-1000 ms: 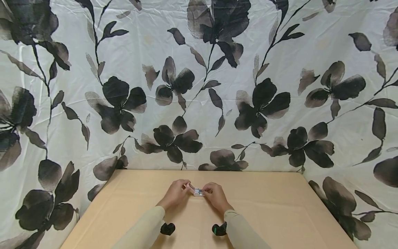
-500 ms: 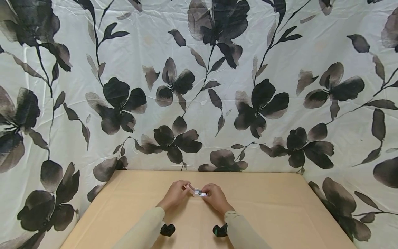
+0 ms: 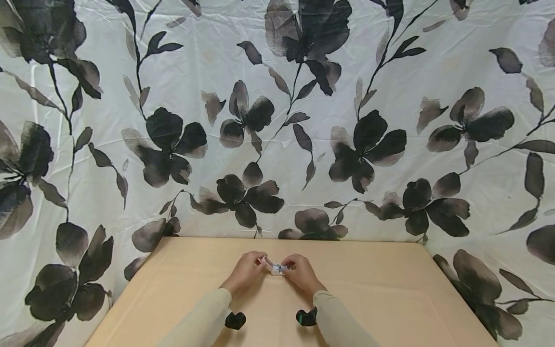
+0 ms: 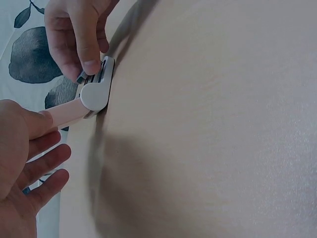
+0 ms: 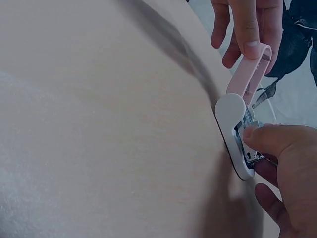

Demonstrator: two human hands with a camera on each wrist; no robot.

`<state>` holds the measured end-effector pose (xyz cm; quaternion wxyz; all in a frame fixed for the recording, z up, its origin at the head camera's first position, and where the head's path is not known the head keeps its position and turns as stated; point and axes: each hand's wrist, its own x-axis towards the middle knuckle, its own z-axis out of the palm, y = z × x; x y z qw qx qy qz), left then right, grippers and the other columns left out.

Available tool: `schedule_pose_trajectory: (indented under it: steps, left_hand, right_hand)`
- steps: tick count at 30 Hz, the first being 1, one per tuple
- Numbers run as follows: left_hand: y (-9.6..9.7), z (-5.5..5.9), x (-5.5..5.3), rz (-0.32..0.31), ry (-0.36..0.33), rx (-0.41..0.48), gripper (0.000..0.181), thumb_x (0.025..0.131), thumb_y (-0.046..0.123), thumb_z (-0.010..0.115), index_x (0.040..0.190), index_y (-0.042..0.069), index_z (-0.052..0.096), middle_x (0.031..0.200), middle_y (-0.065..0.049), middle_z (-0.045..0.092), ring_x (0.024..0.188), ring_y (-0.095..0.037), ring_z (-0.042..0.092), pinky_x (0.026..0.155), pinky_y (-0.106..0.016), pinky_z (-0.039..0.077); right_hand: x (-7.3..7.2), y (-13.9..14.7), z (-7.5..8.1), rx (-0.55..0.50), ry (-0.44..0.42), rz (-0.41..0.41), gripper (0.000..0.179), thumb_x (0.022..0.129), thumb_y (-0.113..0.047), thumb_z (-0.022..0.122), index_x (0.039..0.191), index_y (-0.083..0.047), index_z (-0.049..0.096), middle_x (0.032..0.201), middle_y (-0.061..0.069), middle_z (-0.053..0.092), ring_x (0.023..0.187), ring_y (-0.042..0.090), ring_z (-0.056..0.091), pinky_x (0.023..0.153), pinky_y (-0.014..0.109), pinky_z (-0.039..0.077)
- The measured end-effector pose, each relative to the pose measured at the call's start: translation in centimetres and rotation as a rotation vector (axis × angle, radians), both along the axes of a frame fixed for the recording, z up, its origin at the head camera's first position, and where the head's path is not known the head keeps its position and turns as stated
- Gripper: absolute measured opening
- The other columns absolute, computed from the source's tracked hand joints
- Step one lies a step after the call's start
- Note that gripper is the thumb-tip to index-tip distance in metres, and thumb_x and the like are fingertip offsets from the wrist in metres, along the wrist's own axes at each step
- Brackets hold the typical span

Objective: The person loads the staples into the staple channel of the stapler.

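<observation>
A small stapler (image 3: 276, 271) with a white base (image 5: 229, 110) and a pink top handle (image 5: 242, 74) is held between both hands in the middle of the head view. Its handle is swung up and away from the base, baring the metal magazine (image 5: 251, 148). My left hand (image 3: 246, 271) pinches the end of the pink handle between thumb and index finger, its other fingers spread apart in the left wrist view. With thumb and fingertips, my right hand (image 3: 302, 273) pinches the metal part at the far end of the base. Those fingertips partly hide the magazine.
A tan tabletop (image 3: 373, 299) stretches beneath both hands. Behind its back edge hangs a white cloth (image 3: 303, 159) with dark flower prints. Each wrist carries a black camera (image 3: 235, 320).
My right fingertips have shifted slightly at the magazine; a bright piece visible beside them half a second ago shows less now. The left hand keeps its pinch on the handle.
</observation>
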<state>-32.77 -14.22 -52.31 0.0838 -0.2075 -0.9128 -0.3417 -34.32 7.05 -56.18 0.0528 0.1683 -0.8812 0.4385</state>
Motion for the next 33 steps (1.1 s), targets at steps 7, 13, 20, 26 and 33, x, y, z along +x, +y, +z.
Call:
schedule_pose_trajectory:
  steps: [7,13,20,26,33]
  left_hand:
    - [0.1,0.2,0.0,0.022,-0.027,0.000,0.021,0.097,0.002,0.065,0.116,-0.003,0.072,0.109,-0.014,0.075,0.090,-0.020,0.065,0.077,-0.032,0.053]
    - [0.1,0.1,0.0,0.020,-0.037,0.010,0.026,0.096,0.000,0.065,0.120,-0.007,0.070,0.113,-0.019,0.074,0.093,-0.024,0.068,0.081,-0.038,0.056]
    - [0.1,0.1,0.0,0.030,-0.043,0.005,0.025,0.097,0.002,0.065,0.120,-0.005,0.071,0.115,-0.018,0.074,0.094,-0.023,0.067,0.082,-0.037,0.055]
    - [0.4,0.2,-0.1,0.017,-0.018,-0.002,0.021,0.097,0.002,0.064,0.116,-0.004,0.073,0.109,-0.015,0.075,0.089,-0.020,0.065,0.077,-0.033,0.054]
    - [0.9,0.2,-0.4,0.009,-0.024,0.011,0.015,0.098,0.003,0.066,0.111,0.001,0.073,0.100,-0.005,0.074,0.087,-0.014,0.064,0.075,-0.028,0.051]
  right_hand:
    - [-0.3,-0.1,0.7,0.059,-0.050,-0.004,0.009,0.089,-0.002,0.077,0.095,-0.009,0.076,0.096,0.003,0.068,0.085,0.014,0.057,0.081,0.030,0.054]
    - [-0.2,0.0,1.4,0.118,-0.059,-0.002,0.007,0.088,-0.003,0.078,0.092,-0.008,0.076,0.093,0.003,0.066,0.083,0.014,0.055,0.077,0.030,0.050]
    - [-0.3,0.0,1.4,0.129,-0.047,-0.002,0.006,0.087,-0.002,0.078,0.090,-0.007,0.077,0.088,0.002,0.067,0.079,0.012,0.054,0.073,0.027,0.048]
    - [-0.3,0.4,1.4,0.078,-0.085,0.030,0.013,0.086,-0.002,0.081,0.097,-0.006,0.075,0.092,0.004,0.067,0.083,0.015,0.054,0.075,0.027,0.048]
    - [-0.5,0.8,1.0,0.052,-0.086,0.029,0.020,0.085,0.000,0.080,0.104,-0.004,0.074,0.099,0.006,0.069,0.088,0.017,0.057,0.081,0.030,0.052]
